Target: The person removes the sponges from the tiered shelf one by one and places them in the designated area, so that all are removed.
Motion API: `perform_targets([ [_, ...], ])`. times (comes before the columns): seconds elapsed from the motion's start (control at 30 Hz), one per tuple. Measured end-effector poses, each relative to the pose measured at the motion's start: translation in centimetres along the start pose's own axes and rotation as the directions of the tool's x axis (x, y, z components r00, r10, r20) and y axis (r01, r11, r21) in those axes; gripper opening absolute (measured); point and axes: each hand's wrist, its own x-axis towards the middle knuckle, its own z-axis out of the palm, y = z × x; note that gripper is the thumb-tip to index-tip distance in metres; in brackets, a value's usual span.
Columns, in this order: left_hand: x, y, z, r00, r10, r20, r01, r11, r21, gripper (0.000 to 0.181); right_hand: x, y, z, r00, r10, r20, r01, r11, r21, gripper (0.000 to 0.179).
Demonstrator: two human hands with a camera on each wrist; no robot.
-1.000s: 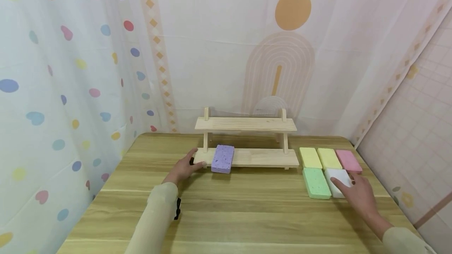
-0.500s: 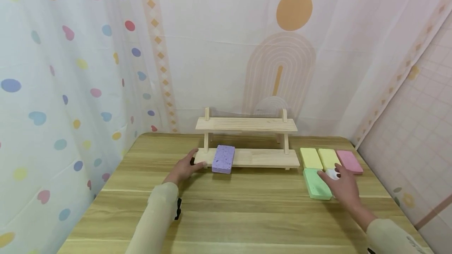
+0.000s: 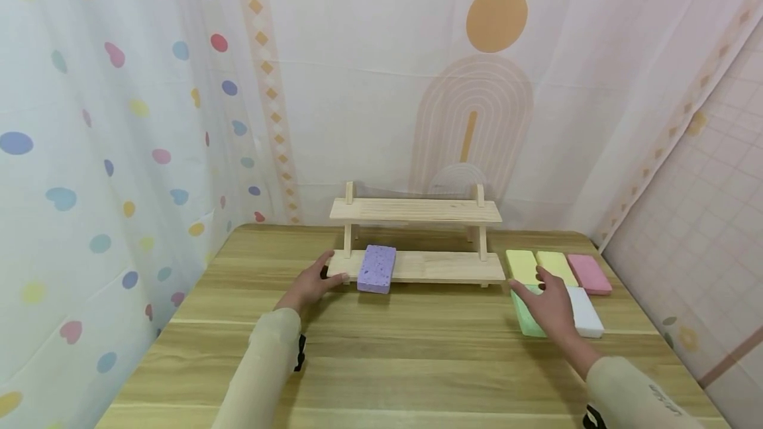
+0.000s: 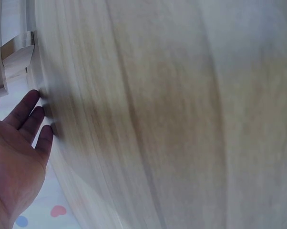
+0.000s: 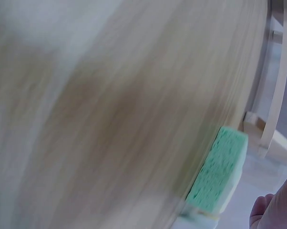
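Observation:
My left hand (image 3: 310,281) rests at the left end of a two-tier wooden shelf (image 3: 441,267), thumb along the front edge of its lower board. In the left wrist view the fingers (image 4: 29,114) are extended, their tips at the tabletop. A purple sponge (image 3: 377,269) lies on that board and juts past its front. My right hand (image 3: 550,305) hovers over a green sponge (image 3: 526,318), thumb and fingers spread, covering part of it. The right wrist view shows the green sponge (image 5: 220,171) with the hand (image 5: 281,205) mostly out of frame.
Beside the green sponge lies a white sponge (image 3: 585,313). Behind them sit a yellow sponge (image 3: 520,265), a second yellow sponge (image 3: 559,267) and a pink sponge (image 3: 589,275). The wooden table (image 3: 429,363) ends at patterned curtains (image 3: 357,85).
My right hand has moved left from above the white sponge to the green one, bringing the white sponge back into sight. The left hand and shelf stay where they were.

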Motion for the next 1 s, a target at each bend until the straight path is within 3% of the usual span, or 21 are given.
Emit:
perform_targets([
  [0.37, 0.3, -0.3, 0.1, 1.0, 0.004, -0.004, -0.004, 1.0, 0.009, 0.091, 0.7, -1.9, 2.5, 1.0, 0.021, -0.003, -0.02, 0.999, 0.048, 0.094],
  [0.67, 0.0, 0.0, -0.1, 1.0, 0.006, 0.0, -0.006, 1.0, 0.009, 0.089, 1.3, -3.5, 4.6, 1.0, -0.02, -0.008, 0.021, 0.993, 0.118, 0.087],
  [1.0, 0.2, 0.0, 0.0, 1.0, -0.005, 0.008, 0.005, 1.0, 0.008, 0.091, 1.2, -4.8, 7.1, 1.0, -0.019, 0.01, 0.017, 0.988, 0.151, 0.086],
])
